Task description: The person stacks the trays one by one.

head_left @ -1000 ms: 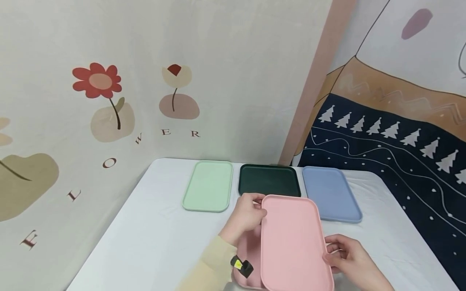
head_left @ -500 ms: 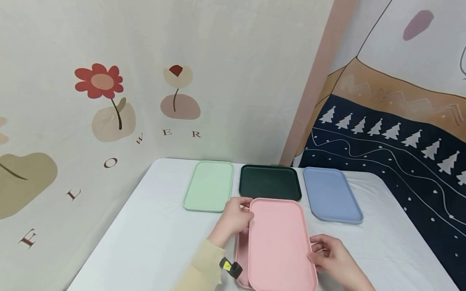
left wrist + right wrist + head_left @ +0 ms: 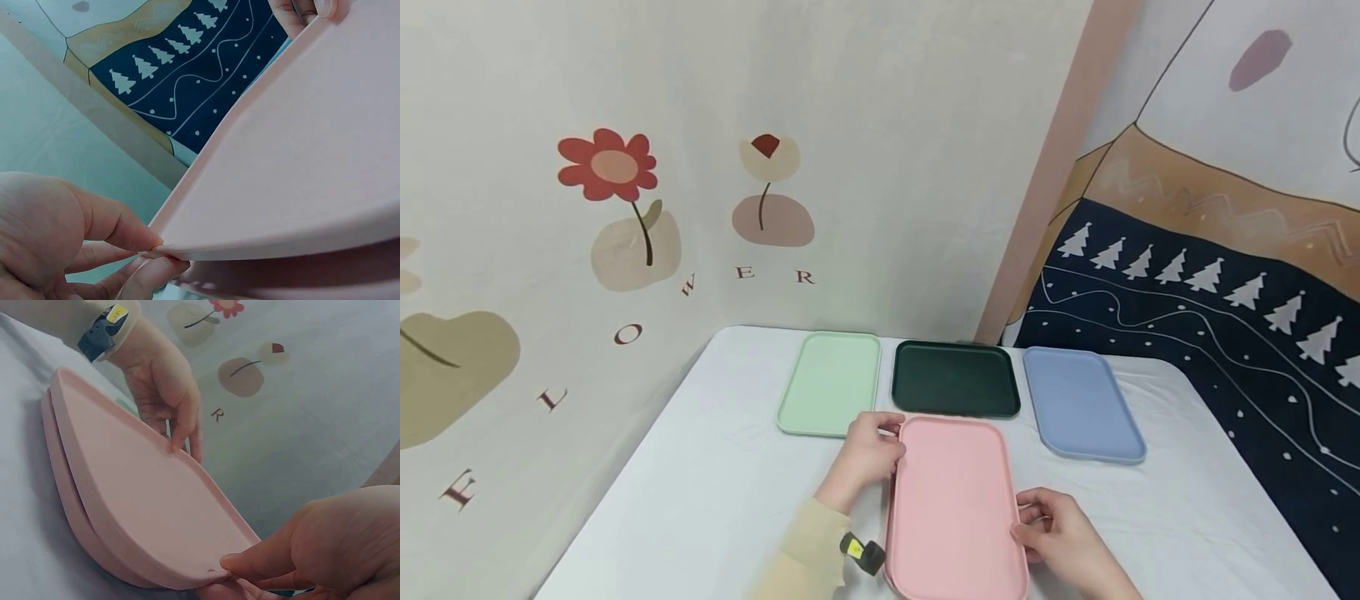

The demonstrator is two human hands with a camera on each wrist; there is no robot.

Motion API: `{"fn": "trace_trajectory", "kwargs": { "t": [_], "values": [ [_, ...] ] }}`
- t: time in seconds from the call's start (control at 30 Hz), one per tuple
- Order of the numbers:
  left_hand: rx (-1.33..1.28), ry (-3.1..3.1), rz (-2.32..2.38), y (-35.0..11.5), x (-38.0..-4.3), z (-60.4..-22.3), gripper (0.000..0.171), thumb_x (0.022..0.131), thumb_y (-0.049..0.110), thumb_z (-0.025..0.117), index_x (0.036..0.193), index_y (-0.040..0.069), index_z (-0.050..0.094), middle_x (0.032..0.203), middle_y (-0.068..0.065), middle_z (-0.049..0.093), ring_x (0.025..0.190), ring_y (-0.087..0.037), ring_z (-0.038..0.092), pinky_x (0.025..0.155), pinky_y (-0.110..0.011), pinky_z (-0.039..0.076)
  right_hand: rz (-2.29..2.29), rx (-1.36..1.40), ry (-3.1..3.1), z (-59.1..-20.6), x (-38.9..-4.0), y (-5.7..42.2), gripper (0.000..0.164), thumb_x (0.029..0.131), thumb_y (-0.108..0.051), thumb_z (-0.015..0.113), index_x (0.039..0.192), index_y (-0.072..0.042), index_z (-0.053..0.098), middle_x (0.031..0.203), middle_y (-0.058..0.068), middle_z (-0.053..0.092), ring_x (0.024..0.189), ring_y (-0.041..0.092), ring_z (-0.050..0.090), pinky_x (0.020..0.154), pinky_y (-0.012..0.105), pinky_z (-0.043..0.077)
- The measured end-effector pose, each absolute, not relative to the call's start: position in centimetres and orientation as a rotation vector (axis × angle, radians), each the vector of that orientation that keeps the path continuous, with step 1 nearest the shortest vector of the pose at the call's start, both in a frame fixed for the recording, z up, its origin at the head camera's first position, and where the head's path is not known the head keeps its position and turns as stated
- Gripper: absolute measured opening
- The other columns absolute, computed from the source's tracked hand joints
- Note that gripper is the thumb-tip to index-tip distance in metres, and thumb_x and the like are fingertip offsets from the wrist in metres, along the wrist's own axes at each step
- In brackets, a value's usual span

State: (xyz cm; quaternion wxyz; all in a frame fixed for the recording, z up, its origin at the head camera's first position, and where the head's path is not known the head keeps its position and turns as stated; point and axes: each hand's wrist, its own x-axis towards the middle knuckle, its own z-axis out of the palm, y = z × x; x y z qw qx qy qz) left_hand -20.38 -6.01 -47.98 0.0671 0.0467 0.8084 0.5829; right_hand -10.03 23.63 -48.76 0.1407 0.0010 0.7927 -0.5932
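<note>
A pink tray (image 3: 953, 508) is pinched at its left edge, toward the far corner, by my left hand (image 3: 867, 454). My right hand (image 3: 1054, 533) pinches the same tray's right edge between thumb and fingers. Beneath it lies a second pink tray (image 3: 75, 512), mostly covered; a narrow gap shows between the two rims in both wrist views. In the left wrist view the left thumb and fingers (image 3: 134, 231) clasp the upper rim. The right thumb (image 3: 250, 559) presses on the rim in the right wrist view.
Beyond the pink trays, a light green tray (image 3: 831, 383), a dark green tray (image 3: 955, 379) and a blue tray (image 3: 1084, 404) lie in a row on the white tabletop (image 3: 722, 483). A printed curtain (image 3: 887, 167) hangs behind the table.
Both hands have moved left and slightly nearer with the upper pink tray. It now covers nearly all of the lower pink tray, whose left part showed before.
</note>
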Motion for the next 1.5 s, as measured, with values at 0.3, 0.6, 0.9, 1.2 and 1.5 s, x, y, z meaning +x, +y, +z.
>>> {"fn": "trace_trajectory", "kwargs": {
  "t": [0.3,0.6,0.9,1.2,1.5],
  "values": [
    [0.106,2.468,1.723,-6.3,-20.6,-48.3,0.046,0.081,-0.012,0.061,0.126,-0.009,0.069,0.105,-0.015,0.069,0.076,-0.019,0.069,0.057,-0.032,0.06,-1.706,0.061,2.277,-48.9,-10.4,22.8,0.039,0.092,0.006,0.07,0.126,0.018,0.057,0.092,0.012,0.06,0.078,0.024,0.064,0.065,0.04,0.065],
    [0.103,2.504,1.701,-6.4,-20.8,-48.9,0.044,0.081,-0.012,0.062,0.124,-0.009,0.07,0.105,-0.013,0.069,0.088,-0.021,0.07,0.064,-0.033,0.062,-1.665,0.1,2.315,-48.7,-10.8,22.4,0.038,0.093,0.005,0.07,0.126,0.018,0.059,0.092,0.012,0.062,0.079,0.024,0.065,0.064,0.04,0.064],
    [0.1,2.548,1.64,-6.3,-20.9,-48.9,0.045,0.083,-0.012,0.062,0.127,-0.008,0.069,0.109,-0.014,0.07,0.09,-0.022,0.068,0.068,-0.033,0.062,-1.666,0.08,2.325,-48.7,-11.0,22.3,0.039,0.091,0.006,0.071,0.126,0.019,0.058,0.091,0.011,0.061,0.078,0.024,0.065,0.063,0.039,0.064],
    [0.104,2.596,1.586,-6.4,-20.9,-48.9,0.045,0.083,-0.012,0.063,0.127,-0.008,0.07,0.111,-0.014,0.071,0.091,-0.022,0.068,0.069,-0.031,0.061,-1.643,0.075,2.355,-48.6,-11.1,22.1,0.039,0.091,0.007,0.071,0.125,0.02,0.058,0.09,0.011,0.061,0.075,0.024,0.065,0.061,0.039,0.064],
    [0.098,2.551,1.618,-6.5,-20.9,-49.2,0.046,0.084,-0.012,0.064,0.129,-0.009,0.068,0.114,-0.015,0.07,0.096,-0.026,0.071,0.073,-0.033,0.064,-1.615,0.065,2.407,-48.2,-10.8,21.8,0.037,0.09,0.008,0.071,0.123,0.02,0.059,0.087,0.011,0.061,0.073,0.024,0.065,0.059,0.038,0.064]
  ]
}}
